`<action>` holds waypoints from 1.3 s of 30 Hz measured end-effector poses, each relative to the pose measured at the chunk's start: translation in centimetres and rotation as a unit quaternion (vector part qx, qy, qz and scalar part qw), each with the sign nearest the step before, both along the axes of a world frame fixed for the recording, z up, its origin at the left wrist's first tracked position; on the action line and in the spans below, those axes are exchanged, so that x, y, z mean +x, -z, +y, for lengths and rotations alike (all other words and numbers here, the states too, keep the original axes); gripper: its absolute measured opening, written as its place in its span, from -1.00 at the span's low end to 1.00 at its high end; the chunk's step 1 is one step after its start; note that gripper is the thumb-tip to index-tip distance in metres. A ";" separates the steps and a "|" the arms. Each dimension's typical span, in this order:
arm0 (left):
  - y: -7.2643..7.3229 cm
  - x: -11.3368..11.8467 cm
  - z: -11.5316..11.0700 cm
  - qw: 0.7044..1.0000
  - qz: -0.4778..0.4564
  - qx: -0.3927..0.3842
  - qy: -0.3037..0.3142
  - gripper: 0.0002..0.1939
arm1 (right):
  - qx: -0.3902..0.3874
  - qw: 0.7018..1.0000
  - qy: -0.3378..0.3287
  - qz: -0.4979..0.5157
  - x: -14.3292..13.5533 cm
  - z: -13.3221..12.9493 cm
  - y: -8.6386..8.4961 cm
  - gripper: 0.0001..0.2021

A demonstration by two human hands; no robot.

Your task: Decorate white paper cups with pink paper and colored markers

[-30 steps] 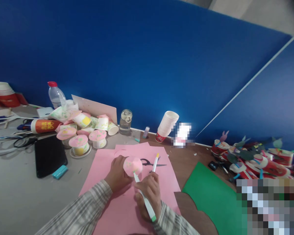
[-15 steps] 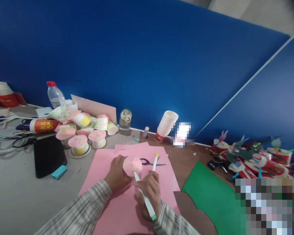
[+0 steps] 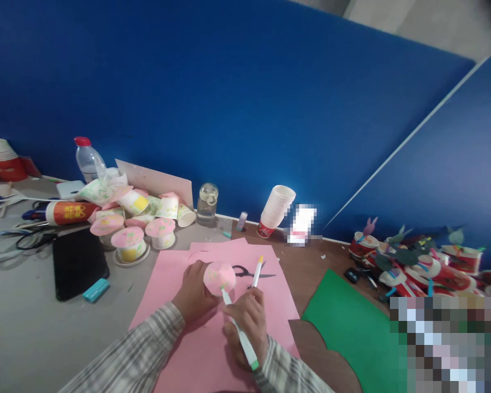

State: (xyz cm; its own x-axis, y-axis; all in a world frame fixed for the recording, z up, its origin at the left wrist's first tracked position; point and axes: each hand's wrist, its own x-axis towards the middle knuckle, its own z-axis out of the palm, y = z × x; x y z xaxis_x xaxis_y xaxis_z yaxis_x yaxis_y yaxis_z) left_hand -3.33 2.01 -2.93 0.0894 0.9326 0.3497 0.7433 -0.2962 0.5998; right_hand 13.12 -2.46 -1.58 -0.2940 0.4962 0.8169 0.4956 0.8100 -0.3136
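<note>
Over the pink paper, my left hand is closed round a small cup topped by a pink paper disc; most of the cup is hidden. My right hand grips a green marker, its tip at the disc's lower edge. A second marker with a yellow end sticks up from the same hand. Green marks show on the disc. Dark-handled scissors lie on the pink paper just behind my right hand.
Decorated cups with pink discs stand at the left, beside a black phone and a teal marker cap. Behind are a glass bottle and stacked white cups. Green paper and red cups lie right.
The view has shifted slightly. The disc has turned or tilted a little in my left hand, and the green marker's tip is at its lower edge.
</note>
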 end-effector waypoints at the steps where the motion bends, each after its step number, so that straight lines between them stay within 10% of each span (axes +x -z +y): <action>1: 0.0 0.0 0.0 1.000 -0.001 -0.001 0.000 -0.45 | 0.000 1.000 -0.004 -0.002 0.0 0.0 0.0 -0.89; 16: 0.0 0.1 0.1 1.000 -0.001 0.020 -0.007 -0.47 | -0.008 0.998 0.016 0.056 0.2 0.2 0.0 -0.70; 24: -0.3 0.0 0.1 1.000 -0.016 -0.001 0.006 -0.50 | -0.112 0.972 0.091 0.188 0.1 0.7 1.9 -0.65; 39: -2.5 0.4 -0.5 0.985 -0.131 -0.070 0.087 -0.52 | -0.266 0.922 0.026 0.280 -0.5 1.4 1.1 -0.64</action>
